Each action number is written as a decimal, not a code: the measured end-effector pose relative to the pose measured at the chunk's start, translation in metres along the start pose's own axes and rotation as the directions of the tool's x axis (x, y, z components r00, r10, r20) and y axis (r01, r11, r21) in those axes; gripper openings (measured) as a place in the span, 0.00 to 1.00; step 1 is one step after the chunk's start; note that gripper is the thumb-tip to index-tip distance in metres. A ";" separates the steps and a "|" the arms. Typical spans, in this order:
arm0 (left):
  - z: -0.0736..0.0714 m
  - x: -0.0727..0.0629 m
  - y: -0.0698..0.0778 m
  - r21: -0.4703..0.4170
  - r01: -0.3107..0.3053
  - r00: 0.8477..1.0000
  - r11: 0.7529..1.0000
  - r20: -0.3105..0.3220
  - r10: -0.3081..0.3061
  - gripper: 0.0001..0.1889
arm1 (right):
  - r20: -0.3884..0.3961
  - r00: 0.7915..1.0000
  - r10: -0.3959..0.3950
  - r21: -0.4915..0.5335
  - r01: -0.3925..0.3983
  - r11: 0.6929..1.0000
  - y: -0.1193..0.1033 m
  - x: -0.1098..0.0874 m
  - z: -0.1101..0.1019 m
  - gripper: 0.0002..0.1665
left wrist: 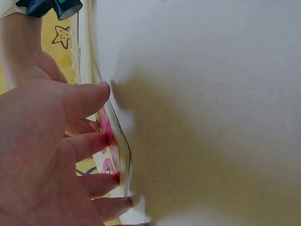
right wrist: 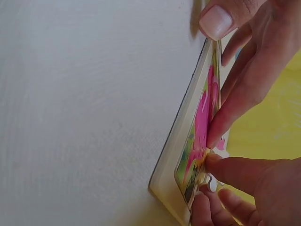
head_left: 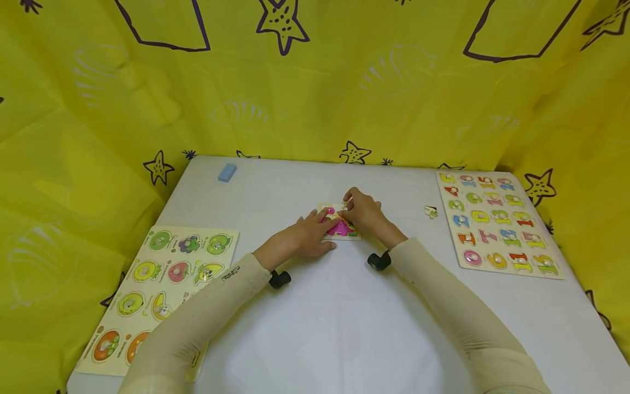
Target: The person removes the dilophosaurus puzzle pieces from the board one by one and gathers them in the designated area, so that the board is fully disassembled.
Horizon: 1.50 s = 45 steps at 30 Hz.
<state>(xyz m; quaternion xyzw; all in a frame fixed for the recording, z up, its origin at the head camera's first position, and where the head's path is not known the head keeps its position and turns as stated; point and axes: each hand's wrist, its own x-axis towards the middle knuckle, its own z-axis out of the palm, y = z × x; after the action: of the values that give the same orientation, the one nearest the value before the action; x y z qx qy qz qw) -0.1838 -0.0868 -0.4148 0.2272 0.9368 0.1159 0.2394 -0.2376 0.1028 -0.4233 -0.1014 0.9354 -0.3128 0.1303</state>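
Observation:
A small jigsaw puzzle (head_left: pixel 340 237) with a pink picture and a pale raised frame lies at the middle of the table. My left hand (head_left: pixel 310 235) reaches over its left side, fingers extended onto the picture; in the left wrist view the thumb (left wrist: pixel 89 100) is at the near edge of the frame. At the puzzle's upper right, my right hand (head_left: pixel 364 212) pinches a small puzzle piece (right wrist: pixel 212 183) between thumb and fingers, mostly hidden by them. A loose puzzle piece (head_left: pixel 431 212) lies apart on the table, to the right of this hand.
A fruit-and-vegetable peg board (head_left: pixel 233 238) lies at the left, partly under my left sleeve. A number peg board (head_left: pixel 455 241) is at the right. A blue block (head_left: pixel 227 173) sits near the back left edge. Yellow patterned cloth (head_left: pixel 315 109) hangs around the white table (head_left: pixel 315 328).

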 end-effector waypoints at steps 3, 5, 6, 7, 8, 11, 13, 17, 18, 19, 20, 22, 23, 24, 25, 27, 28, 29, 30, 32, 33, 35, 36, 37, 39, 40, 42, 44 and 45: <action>-0.001 0.000 0.001 0.000 0.002 1.000 1.000 0.002 -0.002 0.38 | 0.020 1.000 -0.016 -0.014 0.017 1.000 0.001 0.001 0.000 0.20; -0.001 -0.001 0.001 0.002 0.003 1.000 1.000 0.003 -0.003 0.38 | 0.028 0.999 -0.035 -0.031 0.036 0.999 0.001 0.002 0.000 0.18; -0.001 -0.001 0.001 0.003 0.004 1.000 1.000 0.003 -0.004 0.38 | 0.030 0.998 -0.047 -0.042 0.048 0.998 0.002 0.003 0.000 0.18; -0.001 0.000 0.001 0.004 0.004 1.000 1.000 0.005 -0.004 0.38 | 0.030 0.998 -0.059 -0.051 0.060 0.997 0.002 0.003 0.000 0.18; 0.000 0.000 0.001 0.006 0.005 1.000 1.000 0.005 -0.005 0.38 | 0.028 0.997 -0.071 -0.064 0.072 0.995 0.003 0.003 0.000 0.18; 0.000 0.001 0.001 0.013 0.009 1.000 1.000 0.006 -0.009 0.38 | 0.015 0.995 -0.102 -0.097 0.103 0.990 0.005 0.003 0.000 0.17; 0.001 0.001 0.001 0.018 0.012 1.000 1.000 0.008 -0.012 0.39 | 0.007 0.994 -0.113 -0.109 0.113 0.988 0.005 0.003 0.000 0.16; 0.002 0.002 0.001 0.029 0.020 1.000 0.999 0.014 -0.020 0.39 | -0.006 0.992 -0.124 -0.115 0.123 0.986 0.006 0.003 0.001 0.15; 0.002 0.002 0.001 0.031 0.022 1.000 0.999 0.015 -0.022 0.39 | -0.008 0.992 -0.127 -0.115 0.126 0.985 0.006 0.003 0.001 0.15; 0.002 0.002 0.001 0.033 0.023 1.000 0.999 0.015 -0.023 0.39 | -0.011 0.991 -0.131 -0.116 0.129 0.985 0.006 0.003 0.001 0.15; 0.002 0.002 0.001 0.035 0.024 1.000 0.999 0.015 -0.024 0.39 | -0.013 0.991 -0.135 -0.117 0.133 0.984 0.006 0.002 0.001 0.15; 0.002 0.002 0.002 0.035 0.024 1.000 0.999 0.012 -0.025 0.39 | -0.015 0.990 -0.142 -0.116 0.139 0.983 0.006 0.002 0.000 0.15; 0.001 0.002 0.002 0.036 0.023 1.000 0.999 0.011 -0.023 0.39 | -0.016 0.989 -0.148 -0.116 0.145 0.983 0.006 0.001 0.000 0.14; 0.001 0.002 0.002 0.036 0.021 1.000 0.999 0.011 -0.021 0.39 | -0.016 0.988 -0.152 -0.115 0.150 0.982 0.006 0.001 -0.001 0.14; 0.001 0.002 0.002 0.036 0.019 1.000 0.999 0.009 -0.020 0.39 | -0.017 0.988 -0.155 -0.112 0.152 0.982 0.005 0.000 -0.001 0.14; 0.001 0.002 0.002 0.031 0.018 1.000 0.999 0.009 -0.019 0.39 | -0.016 0.986 -0.163 -0.104 0.161 0.981 0.005 0.000 -0.002 0.13; 0.001 0.002 0.001 0.029 0.018 1.000 0.999 0.009 -0.019 0.39 | -0.016 0.986 -0.168 -0.099 0.165 0.981 0.005 0.000 -0.003 0.13; 0.000 0.002 0.001 0.024 0.019 1.000 1.000 0.010 -0.020 0.39 | -0.018 0.986 -0.168 -0.092 0.166 0.982 0.005 0.000 -0.003 0.13; 0.000 0.002 0.001 0.018 0.021 1.000 1.000 0.010 -0.021 0.39 | -0.020 0.986 -0.168 -0.082 0.165 0.983 0.005 0.000 -0.004 0.13; 0.000 0.002 0.001 0.005 0.023 1.000 1.000 0.010 -0.023 0.40 | -0.024 0.986 -0.167 -0.062 0.165 0.984 0.005 0.000 -0.005 0.13; 0.000 0.002 0.000 0.000 0.022 1.000 1.000 0.012 -0.022 0.40 | -0.026 0.986 -0.165 -0.053 0.163 0.985 0.005 0.000 -0.007 0.13; 0.000 0.002 0.000 -0.007 0.022 1.000 1.000 0.011 -0.022 0.40 | -0.037 0.987 -0.158 -0.031 0.157 0.987 0.006 0.000 -0.009 0.14; -0.001 0.002 0.000 -0.009 0.021 1.000 1.000 0.010 -0.021 0.40 | -0.045 0.987 -0.156 -0.024 0.155 0.988 0.007 0.000 -0.011 0.14; -0.001 0.003 0.000 -0.009 0.019 1.000 1.000 0.010 -0.019 0.40 | -0.052 0.987 -0.152 -0.016 0.151 0.988 0.008 0.000 -0.013 0.14; -0.001 0.003 0.000 -0.007 0.017 1.000 1.000 0.008 -0.017 0.40 | -0.068 0.987 -0.144 -0.012 0.144 0.990 0.011 0.000 -0.019 0.14; -0.001 0.003 0.000 -0.005 0.016 1.000 1.000 0.006 -0.016 0.40 | -0.076 0.987 -0.141 -0.011 0.140 0.990 0.013 0.000 -0.023 0.14; 0.000 0.003 0.000 -0.002 0.015 1.000 1.000 0.007 -0.015 0.40 | -0.088 0.987 -0.132 -0.016 0.131 0.991 0.019 -0.001 -0.030 0.15; 0.001 0.003 0.000 -0.005 0.013 1.000 1.000 0.007 -0.013 0.40 | -0.094 0.987 -0.128 -0.026 0.126 0.992 0.026 -0.002 -0.039 0.15; 0.001 0.002 0.000 -0.007 0.011 1.000 1.000 0.007 -0.011 0.40 | -0.096 0.988 -0.124 -0.029 0.121 0.992 0.030 -0.002 -0.044 0.16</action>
<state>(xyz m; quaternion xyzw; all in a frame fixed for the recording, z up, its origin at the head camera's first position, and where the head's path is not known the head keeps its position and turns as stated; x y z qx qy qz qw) -0.1854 -0.0859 -0.4166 0.2215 0.9369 0.1170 0.2438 -0.2518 0.1510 -0.4075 -0.1447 0.9362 -0.3141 0.0636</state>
